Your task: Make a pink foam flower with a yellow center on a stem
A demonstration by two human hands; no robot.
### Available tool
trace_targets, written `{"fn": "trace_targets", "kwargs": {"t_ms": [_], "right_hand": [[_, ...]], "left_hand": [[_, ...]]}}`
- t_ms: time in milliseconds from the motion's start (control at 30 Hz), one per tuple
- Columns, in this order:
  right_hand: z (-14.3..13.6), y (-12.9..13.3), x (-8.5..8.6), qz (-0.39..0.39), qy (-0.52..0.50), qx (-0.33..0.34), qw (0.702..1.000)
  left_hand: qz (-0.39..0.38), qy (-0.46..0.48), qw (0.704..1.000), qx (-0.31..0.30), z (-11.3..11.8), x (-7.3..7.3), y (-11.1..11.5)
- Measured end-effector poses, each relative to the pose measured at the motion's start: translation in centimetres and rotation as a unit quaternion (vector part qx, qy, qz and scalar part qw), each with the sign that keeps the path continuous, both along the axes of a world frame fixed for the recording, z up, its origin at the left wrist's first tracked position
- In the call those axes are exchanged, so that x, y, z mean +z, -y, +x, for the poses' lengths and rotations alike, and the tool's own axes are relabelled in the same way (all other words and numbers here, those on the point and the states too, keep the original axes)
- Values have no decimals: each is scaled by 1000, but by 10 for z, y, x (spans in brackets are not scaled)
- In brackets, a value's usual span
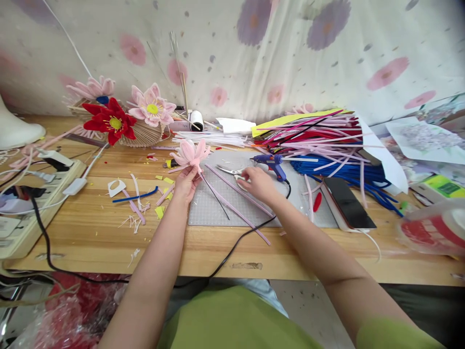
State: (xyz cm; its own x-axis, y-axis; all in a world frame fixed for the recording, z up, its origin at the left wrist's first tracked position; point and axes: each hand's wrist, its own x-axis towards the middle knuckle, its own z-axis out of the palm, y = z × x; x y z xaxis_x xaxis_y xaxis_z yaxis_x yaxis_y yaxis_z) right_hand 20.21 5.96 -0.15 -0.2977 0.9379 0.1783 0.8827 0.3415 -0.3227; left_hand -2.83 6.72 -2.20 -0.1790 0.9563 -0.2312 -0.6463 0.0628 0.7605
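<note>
In my left hand (pixel 188 184) I hold a pink pipe-cleaner flower (pixel 190 154) by its base, fingers closed around it. A thin dark stem wire (pixel 217 198) slants down to the right from it. My right hand (pixel 257 183) is at the handles of the scissors (pixel 231 170), with its fingers curled around them. The scissors lie on the grey cutting mat (pixel 203 213), blades pointing left. Long pink pipe cleaners (pixel 241 217) stretch diagonally over the mat between my hands. Just beyond my right hand rests a blue glue gun (pixel 273 166).
Finished flowers, one a red flower (pixel 110 122), stand at the back left. A power strip (pixel 47 203) sits at the left edge. Pipe-cleaner bundles (pixel 312 135) fill the back right, near a phone (pixel 349 202) and a plastic tub (pixel 434 228). A black cord (pixel 232 257) crosses the front.
</note>
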Motion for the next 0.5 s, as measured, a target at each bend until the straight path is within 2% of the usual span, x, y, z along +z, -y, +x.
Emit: {"fn": "trace_targets", "kwargs": {"t_ms": [33,100,200,300,400,500], "right_hand": [[-14,-4,0,3,-1,34,999],[-36,-12,-1,-4,14,53,998],[-58,-20,-7,-39,69,25,997],[-64,-23,-11,-57,90,-1,994],[-61,-23,-12,-46,5,-21,999],[-57,-19,-13,-60,-168,-1,984]], "left_hand": [[0,-1,1000,-1,0,0,0],[-2,-1,1000,-1,-1,0,1],[-8,4,1000,7,-1,1,0],[-11,6,1000,8,-1,1,0],[-5,-2,1000,4,-2,-2,-1],[8,-15,1000,-3,-3,-5,-2]]}}
